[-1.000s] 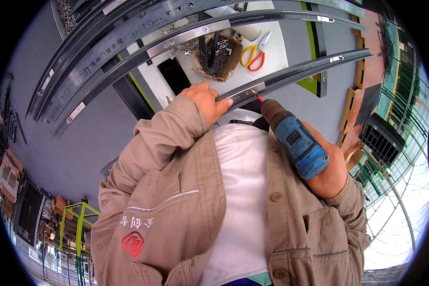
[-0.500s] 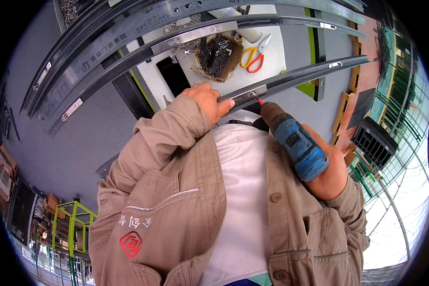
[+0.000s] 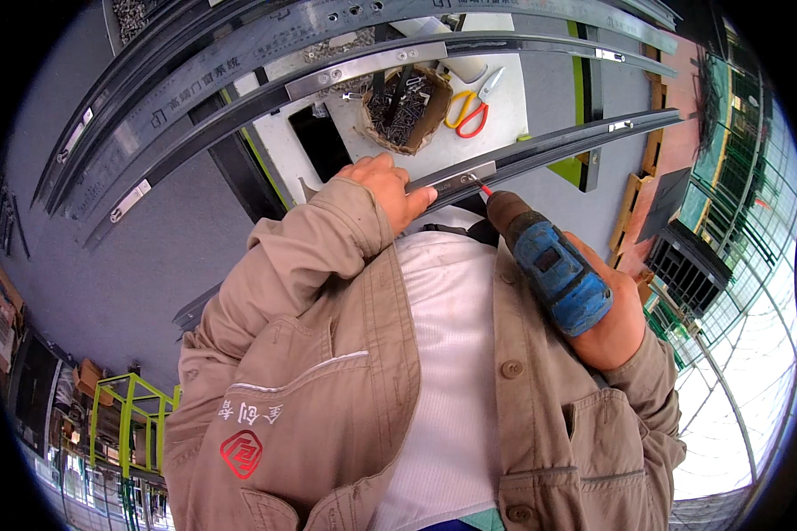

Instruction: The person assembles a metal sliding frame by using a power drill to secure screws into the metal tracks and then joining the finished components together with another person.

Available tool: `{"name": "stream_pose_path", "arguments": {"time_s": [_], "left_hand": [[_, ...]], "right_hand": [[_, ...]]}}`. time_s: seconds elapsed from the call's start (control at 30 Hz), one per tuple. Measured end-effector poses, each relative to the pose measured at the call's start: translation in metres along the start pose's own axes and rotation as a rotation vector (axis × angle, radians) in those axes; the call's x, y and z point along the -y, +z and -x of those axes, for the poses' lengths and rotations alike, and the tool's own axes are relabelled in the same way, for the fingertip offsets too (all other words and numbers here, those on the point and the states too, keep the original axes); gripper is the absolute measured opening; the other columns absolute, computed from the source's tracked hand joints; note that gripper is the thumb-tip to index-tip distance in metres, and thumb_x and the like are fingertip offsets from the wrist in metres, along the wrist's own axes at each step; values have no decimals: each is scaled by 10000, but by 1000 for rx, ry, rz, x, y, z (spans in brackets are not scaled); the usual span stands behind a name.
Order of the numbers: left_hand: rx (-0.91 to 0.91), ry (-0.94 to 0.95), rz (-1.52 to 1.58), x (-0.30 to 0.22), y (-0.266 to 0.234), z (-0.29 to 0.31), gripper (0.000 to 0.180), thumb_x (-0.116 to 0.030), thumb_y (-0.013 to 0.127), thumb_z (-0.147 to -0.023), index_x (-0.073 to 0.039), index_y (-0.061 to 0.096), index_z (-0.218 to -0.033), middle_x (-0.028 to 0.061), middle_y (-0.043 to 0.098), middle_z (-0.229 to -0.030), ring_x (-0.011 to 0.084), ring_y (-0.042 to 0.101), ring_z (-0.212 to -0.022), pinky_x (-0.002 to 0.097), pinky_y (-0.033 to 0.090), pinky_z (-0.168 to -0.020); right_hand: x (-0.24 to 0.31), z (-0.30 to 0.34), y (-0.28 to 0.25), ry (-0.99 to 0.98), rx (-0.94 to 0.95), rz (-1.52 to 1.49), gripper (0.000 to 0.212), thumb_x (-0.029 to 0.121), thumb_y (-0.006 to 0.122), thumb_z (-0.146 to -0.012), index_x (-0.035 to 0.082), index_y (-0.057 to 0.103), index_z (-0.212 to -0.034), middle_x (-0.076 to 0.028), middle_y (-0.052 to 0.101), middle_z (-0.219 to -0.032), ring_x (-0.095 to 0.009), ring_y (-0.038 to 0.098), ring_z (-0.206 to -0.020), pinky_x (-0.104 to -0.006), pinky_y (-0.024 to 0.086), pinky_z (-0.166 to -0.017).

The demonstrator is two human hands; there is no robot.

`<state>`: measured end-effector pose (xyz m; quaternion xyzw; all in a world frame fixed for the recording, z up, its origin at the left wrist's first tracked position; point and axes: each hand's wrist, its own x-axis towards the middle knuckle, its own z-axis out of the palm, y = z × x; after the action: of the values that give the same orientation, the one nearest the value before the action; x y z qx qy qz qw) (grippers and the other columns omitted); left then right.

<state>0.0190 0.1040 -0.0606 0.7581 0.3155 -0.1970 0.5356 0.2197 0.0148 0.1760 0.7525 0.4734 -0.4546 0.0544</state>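
My left hand grips the near end of a dark metal profile, its thumb lying by a small silver plate set in the profile. The fingers on the far side are partly hidden. In my right hand is a blue, worn cordless drill, pointing up and to the left. Its red-collared bit meets the plate at a screw hole, or very close to it; whether a screw is seated there is too small to tell.
Beyond the profile, a white table carries a torn box of screws, scissors with yellow and red handles and a black phone-like slab. More long metal profiles span across at the far side. Green-framed supports stand beneath.
The view has shifted slightly. Both hands, the drill and the profile keep nearly the same places, with the bit still at the plate.
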Motion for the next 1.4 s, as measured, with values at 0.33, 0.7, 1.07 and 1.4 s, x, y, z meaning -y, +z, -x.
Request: {"name": "stream_pose_path", "arguments": {"time_s": [0.33,0.7,1.07,1.4], "left_hand": [[20,27,-19,3,0,-1,605,-578,521,-1007,-27,742,-1122,207,627,-1181,365,600,-1182,451,475,-1031],[-141,85,22,9,12,-2,571,-560,587,-979,-11,742,-999,206,635,-1024,379,627,-1040,461,517,-915],[-147,104,27,9,8,-2,579,-565,592,-975,-6,743,-983,204,632,-1003,384,637,-1005,465,522,-903],[-114,55,0,9,11,-5,625,-617,588,-961,-14,747,-1001,207,647,-1024,387,641,-1032,460,524,-918]], "right_hand": [[-4,-5,-1,-31,-11,107,492,160,700,-880,116,593,-1359,-184,725,-1042,-409,718,-936,-413,580,-801],[5,-9,-2,26,7,92,491,162,693,-876,119,593,-1355,-185,727,-1053,-412,718,-943,-433,576,-816],[-3,-16,5,6,-12,95,497,163,701,-873,120,602,-1358,-194,732,-1031,-410,720,-939,-430,580,-814],[-11,-16,4,-3,-28,136,498,213,702,-872,151,620,-1359,-215,736,-951,-425,720,-894,-454,580,-803]]}}
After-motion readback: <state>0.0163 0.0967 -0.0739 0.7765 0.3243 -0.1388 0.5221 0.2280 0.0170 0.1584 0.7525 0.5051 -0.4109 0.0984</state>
